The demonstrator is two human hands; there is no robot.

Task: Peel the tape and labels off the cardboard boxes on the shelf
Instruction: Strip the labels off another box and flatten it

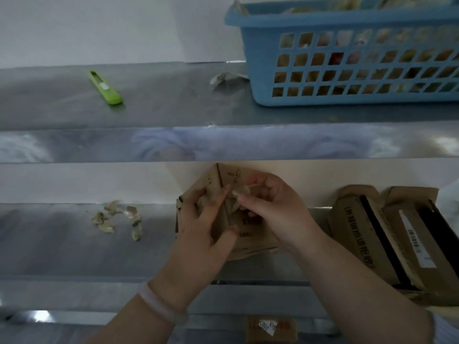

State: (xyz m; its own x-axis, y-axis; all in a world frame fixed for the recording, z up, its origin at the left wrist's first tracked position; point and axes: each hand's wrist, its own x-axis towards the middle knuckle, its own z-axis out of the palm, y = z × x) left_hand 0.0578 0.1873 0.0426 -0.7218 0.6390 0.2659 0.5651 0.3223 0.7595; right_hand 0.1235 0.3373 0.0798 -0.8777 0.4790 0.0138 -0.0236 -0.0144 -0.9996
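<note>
Closest to me are the person's two forearms, the left one with a pale bracelet [161,306] at the wrist, reaching in over the lower shelf [62,249]. The left hand [211,219] grips a small cardboard box [255,234] that stands tilted on that shelf, with fingers curled over its near corner and the thumb pressed on its front. The right hand [270,209] pinches a crumpled bit of tape [239,192] between thumb and fingertips, right at the box's upper face. I cannot tell whether that bit is free or attached at one end. Plenty looks done. A scatter of peeled scraps [116,219] lies on the same shelf, well to the left of the box. Up on the upper shelf [161,108] a blue basket [347,95] shows pale and brown scraps through its holes, with one more crumpled scrap [223,79] just beside it. A green cutter [105,87] lies on that upper shelf, far from both hands. Plenty looks left, too. To the right of the hands two more boxes lean side by side: the nearer box [357,234] is printed with text, and the farther box [397,219] carries a white barcode label [413,238]. Each has a dark strip along it, tape or shadow I cannot say. Lower down, at the bottom edge, another small box [285,336] bears a white label [267,327]. I would put the job somewhere in the middle, with this box partly stripped and at least three waiting.
</note>
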